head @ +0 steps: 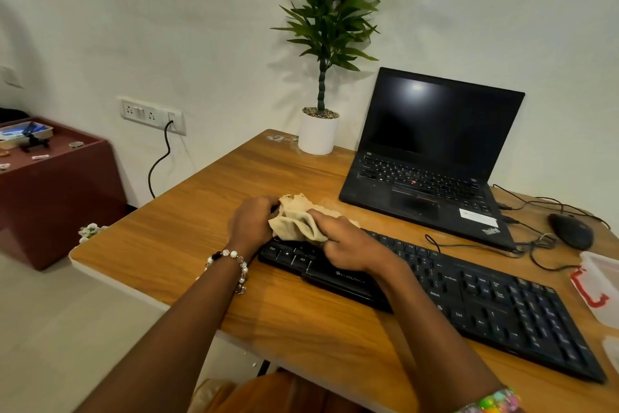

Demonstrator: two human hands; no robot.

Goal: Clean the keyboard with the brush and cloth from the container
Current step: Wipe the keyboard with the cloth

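Crumpled beige cloth (296, 221) bunched over the left end of the black corded keyboard (469, 292), gripped between both my hands: left hand (251, 221) curled on its left side, right hand (348, 245) clutching its near right. Keyboard lies on the wooden desk (174, 228). Clear plastic container with red clip (599, 282) at far right edge; black open laptop (432, 151) beyond.

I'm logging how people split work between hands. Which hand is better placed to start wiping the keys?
Probably the right hand: it grips the cloth directly over the keyboard. The left hand holds the cloth's far edge, off the keyboard's end.
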